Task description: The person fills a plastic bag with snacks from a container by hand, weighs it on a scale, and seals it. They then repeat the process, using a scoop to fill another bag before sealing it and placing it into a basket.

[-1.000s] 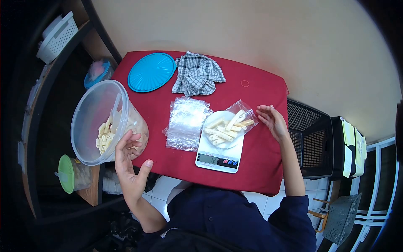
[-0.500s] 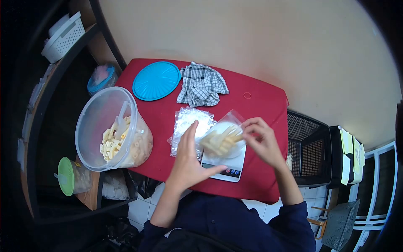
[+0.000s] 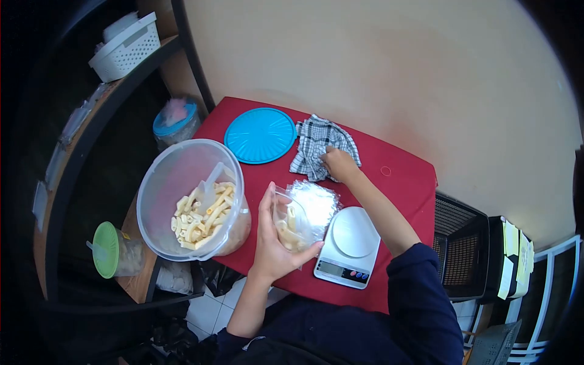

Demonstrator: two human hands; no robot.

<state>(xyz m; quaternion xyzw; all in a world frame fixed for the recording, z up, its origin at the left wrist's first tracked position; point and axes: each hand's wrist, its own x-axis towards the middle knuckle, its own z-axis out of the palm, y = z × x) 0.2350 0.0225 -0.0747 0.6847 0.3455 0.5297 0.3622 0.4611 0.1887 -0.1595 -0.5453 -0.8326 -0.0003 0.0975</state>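
My left hand is closed round a clear plastic bag with pale tube-shaped snacks inside, held up between the tub and the scale. At the back of the table, my right hand has its fingers bunched on a black-and-white checked cloth. The white kitchen scale carries nothing on its round plate. Beside it lies a stack of clear plastic bags. A large clear tub on the left holds many more tube-shaped snacks and a translucent scoop.
A blue lid lies on the red tablecloth, and a thin rubber band sits at the right. Black crates stand beyond the right edge. Shelves on the left hold a white basket and a green-lidded container.
My left hand has lifted the snack bag off the scale and moved it left. My right hand has let go of the bag and reached back to the cloth. The camera view has shifted.
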